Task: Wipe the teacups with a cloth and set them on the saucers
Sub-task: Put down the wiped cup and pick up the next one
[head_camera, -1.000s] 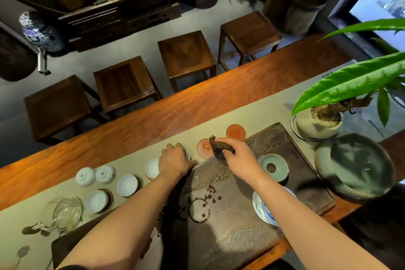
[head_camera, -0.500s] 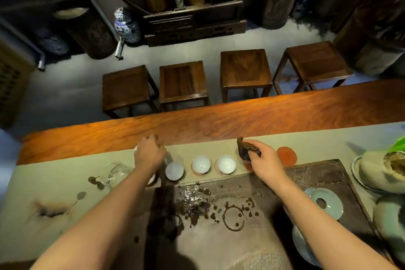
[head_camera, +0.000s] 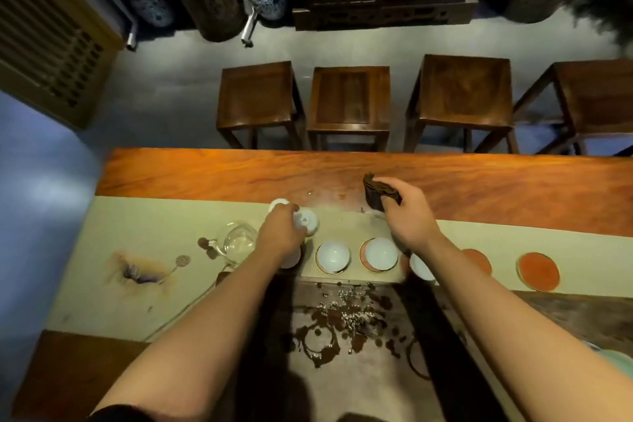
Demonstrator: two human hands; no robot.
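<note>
Cups: one teacup in left grip, cloth in right grip, two bare saucers.

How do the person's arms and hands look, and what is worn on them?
Both forearms are bare down to the hands. The left hand and right hand show no gloves, rings, watch or bracelet. Only a dark sleeve edge appears on the left arm at the bottom of the picture. No sleeve shows on the right arm.

Both bare forearms reach forward over the tabletop; the left hand curls its fingers around a pale teacup, while the right hand pinches a dark folded cloth.
</note>
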